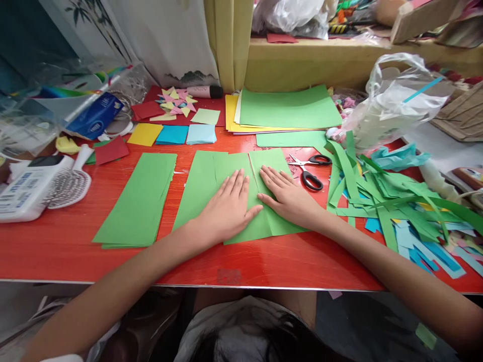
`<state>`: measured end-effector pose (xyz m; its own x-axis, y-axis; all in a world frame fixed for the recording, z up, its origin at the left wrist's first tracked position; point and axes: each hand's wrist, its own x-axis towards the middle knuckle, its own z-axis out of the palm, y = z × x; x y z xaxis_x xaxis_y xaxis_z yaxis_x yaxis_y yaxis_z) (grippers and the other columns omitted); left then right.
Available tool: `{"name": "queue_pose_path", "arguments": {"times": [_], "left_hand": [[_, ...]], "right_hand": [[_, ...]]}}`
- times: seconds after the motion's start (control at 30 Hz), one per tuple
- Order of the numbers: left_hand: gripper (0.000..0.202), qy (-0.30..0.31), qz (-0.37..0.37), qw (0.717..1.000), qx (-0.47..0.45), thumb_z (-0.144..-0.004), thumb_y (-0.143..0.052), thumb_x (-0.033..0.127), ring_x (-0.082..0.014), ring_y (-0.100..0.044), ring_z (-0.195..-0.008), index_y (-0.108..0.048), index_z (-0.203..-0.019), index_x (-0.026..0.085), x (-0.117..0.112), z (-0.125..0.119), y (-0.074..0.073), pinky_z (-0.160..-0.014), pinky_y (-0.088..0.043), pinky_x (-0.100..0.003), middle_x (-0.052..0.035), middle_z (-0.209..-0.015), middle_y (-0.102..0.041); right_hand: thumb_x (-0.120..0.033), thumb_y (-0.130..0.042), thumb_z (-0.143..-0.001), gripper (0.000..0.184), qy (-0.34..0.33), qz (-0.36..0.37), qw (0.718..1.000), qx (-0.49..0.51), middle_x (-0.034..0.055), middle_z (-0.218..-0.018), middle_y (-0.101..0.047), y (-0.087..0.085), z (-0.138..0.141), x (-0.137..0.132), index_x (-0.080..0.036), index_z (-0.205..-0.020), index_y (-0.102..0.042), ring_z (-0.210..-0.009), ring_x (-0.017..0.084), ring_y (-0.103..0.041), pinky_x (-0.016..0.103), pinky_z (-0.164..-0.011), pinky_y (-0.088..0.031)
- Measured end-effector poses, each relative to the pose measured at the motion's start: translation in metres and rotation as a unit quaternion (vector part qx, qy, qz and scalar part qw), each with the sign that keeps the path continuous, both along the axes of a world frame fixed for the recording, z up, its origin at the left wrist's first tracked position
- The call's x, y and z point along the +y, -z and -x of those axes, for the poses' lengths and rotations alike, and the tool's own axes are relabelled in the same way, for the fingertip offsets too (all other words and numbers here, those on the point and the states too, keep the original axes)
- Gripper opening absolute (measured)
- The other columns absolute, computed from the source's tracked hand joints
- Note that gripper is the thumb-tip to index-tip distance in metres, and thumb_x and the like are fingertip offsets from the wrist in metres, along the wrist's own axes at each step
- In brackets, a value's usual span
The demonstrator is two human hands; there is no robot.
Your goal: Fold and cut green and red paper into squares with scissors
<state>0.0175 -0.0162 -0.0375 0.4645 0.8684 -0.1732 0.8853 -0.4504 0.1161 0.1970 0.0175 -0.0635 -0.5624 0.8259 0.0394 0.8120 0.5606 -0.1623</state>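
Both of my hands lie flat on green paper at the middle of the table. A creased green sheet (260, 221) has a fold line running between them. My left hand (232, 201) rests with outstretched fingers on the left half of this sheet, overlapping another green sheet (199, 181) beside it. On the right half lies my right hand (289, 196), palm down and fingers extended. Scissors (311, 171) with black handles lie spread apart just beyond my right hand. To the left sits a stack of green paper rectangles (138, 196).
Green paper strips (381, 191) are heaped at the right beside a clear plastic bag (396, 105). Large coloured sheets (290, 108) are stacked at the back. Blue squares (171, 134), a yellow square (145, 134) and a hairbrush (71, 183) lie left on the red table (294, 266).
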Motion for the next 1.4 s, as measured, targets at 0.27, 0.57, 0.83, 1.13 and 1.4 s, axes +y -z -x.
{"name": "queue_pose_path", "arguments": {"times": [0.27,0.57,0.83,1.13,1.4], "left_hand": [[0.085,0.006,0.019,1.0,0.002,-0.087,-0.016,0.063,-0.0226,0.004,-0.142,-0.01,-0.146,0.002,0.004,0.005,0.004,-0.117,-0.005,-0.038,-0.0134,-0.154,0.001],[0.085,-0.022,0.001,1.0,0.008,-0.087,-0.017,0.062,-0.0241,0.001,-0.142,-0.012,-0.145,0.001,0.003,0.0,0.002,-0.117,-0.007,-0.038,-0.0148,-0.154,-0.003],[0.083,-0.052,-0.013,0.999,0.004,-0.087,-0.018,0.062,-0.0259,-0.001,-0.142,-0.014,-0.146,0.003,-0.003,-0.004,0.005,-0.117,-0.009,-0.04,-0.0152,-0.154,-0.005],[0.083,-0.075,-0.03,0.997,0.009,-0.087,-0.019,0.063,-0.0276,-0.003,-0.142,-0.017,-0.146,0.004,-0.006,-0.009,0.006,-0.116,-0.009,-0.04,-0.0188,-0.153,-0.008],[0.083,-0.084,-0.028,0.996,0.007,-0.087,-0.021,0.061,-0.0294,-0.005,-0.142,-0.017,-0.145,0.003,-0.01,-0.011,0.003,-0.116,-0.009,-0.042,-0.0192,-0.153,-0.01]], "right_hand": [[-0.057,-0.026,-0.091,0.077,-0.007,-0.016,0.999,0.03,0.0117,-0.153,-0.017,-0.001,-0.002,0.004,-0.002,-0.145,-0.022,-0.141,0.02,-0.013,0.036,-0.116,-0.015],[-0.049,-0.006,-0.095,0.069,0.003,-0.031,0.999,-0.035,0.01,-0.153,-0.017,0.0,0.004,-0.005,-0.004,-0.145,-0.021,-0.141,0.019,-0.013,0.039,-0.115,-0.015],[-0.045,-0.003,-0.096,0.067,0.021,-0.044,0.997,-0.053,0.0104,-0.152,-0.018,0.0,0.007,-0.008,-0.003,-0.145,-0.021,-0.141,0.02,-0.015,0.04,-0.115,-0.015],[-0.042,-0.009,-0.096,0.064,0.024,-0.035,0.998,-0.046,0.0103,-0.153,-0.017,-0.001,0.007,-0.008,-0.004,-0.146,-0.02,-0.141,0.02,-0.013,0.04,-0.115,-0.013],[-0.042,-0.009,-0.096,0.062,0.026,-0.031,0.999,-0.032,0.0099,-0.153,-0.017,-0.001,0.007,-0.009,-0.007,-0.146,-0.021,-0.141,0.02,-0.014,0.041,-0.115,-0.014]]}}
